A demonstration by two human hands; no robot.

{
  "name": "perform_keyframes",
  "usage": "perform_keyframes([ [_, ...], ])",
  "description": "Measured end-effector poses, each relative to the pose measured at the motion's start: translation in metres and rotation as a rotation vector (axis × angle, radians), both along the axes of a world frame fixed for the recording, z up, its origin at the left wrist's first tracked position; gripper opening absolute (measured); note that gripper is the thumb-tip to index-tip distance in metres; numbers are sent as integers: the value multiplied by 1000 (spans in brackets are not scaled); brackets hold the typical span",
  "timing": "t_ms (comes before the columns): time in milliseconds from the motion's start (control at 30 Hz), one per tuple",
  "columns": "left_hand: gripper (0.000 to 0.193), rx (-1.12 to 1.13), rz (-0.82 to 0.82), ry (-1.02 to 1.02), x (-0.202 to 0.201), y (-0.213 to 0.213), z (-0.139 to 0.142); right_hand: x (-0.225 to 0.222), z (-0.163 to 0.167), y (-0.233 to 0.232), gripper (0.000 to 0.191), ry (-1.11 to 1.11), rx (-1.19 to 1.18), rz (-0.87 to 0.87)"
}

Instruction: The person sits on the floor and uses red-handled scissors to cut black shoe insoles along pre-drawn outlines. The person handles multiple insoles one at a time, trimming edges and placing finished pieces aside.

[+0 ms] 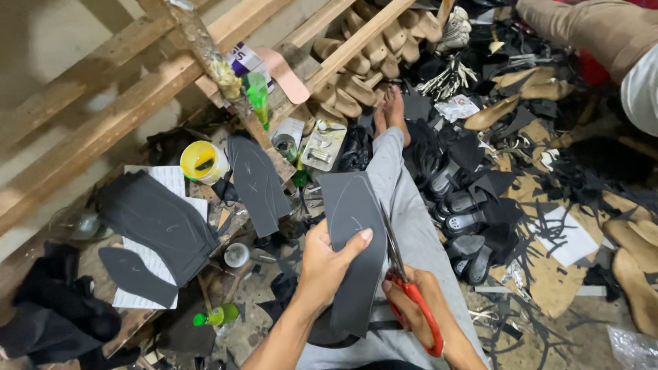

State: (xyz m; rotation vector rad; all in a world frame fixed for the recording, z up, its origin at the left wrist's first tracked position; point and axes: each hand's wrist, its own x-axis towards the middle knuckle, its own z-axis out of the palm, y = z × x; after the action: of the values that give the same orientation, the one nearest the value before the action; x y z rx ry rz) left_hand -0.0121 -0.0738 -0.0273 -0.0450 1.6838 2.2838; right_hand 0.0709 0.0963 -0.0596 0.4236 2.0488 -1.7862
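- Head view, centre-bottom of frame: left hand [327, 264] grips a dark grey sheet [356, 233] of sole material, thumb on its face, fingers wrapped behind the left edge.
- Sheet sits just above both hands, long axis running bottom to top of frame, tilted slightly left at the top; a pale sole outline is drawn on it, toe end toward the upper frame.
- Right hand [418, 312] is closed through the red handles of scissors [404, 274], lower right of the sheet.
- Scissor blades point up-frame, lying along the sheet's right edge, touching or just at it; cannot tell how far the blades are parted.
- Left hand is nearer the sheet's middle; right hand sits below and to its right.
- Sheet rests over the person's grey trouser leg [411, 205], which stretches toward the top centre.
- Left of frame: more cut dark sole pieces [257, 181] on a cluttered floor, yellow glue pot [202, 162] near them.
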Motion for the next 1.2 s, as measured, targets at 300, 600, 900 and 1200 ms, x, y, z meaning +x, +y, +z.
perform_keyframes([
  [300,13,-119,21,134,9,1,10,2,12,-6,15,365,125,73],
  [600,17,5,-20,98,12,9,2,9,6,7,18,59,79,0],
  [900,19,-84,-59,124,-6,16,12,-6,0,14,11,368,189,43],
  [1200,18,-51,-108,127,-6,21,0,-10,-2,17,19,154,57,-10],
])
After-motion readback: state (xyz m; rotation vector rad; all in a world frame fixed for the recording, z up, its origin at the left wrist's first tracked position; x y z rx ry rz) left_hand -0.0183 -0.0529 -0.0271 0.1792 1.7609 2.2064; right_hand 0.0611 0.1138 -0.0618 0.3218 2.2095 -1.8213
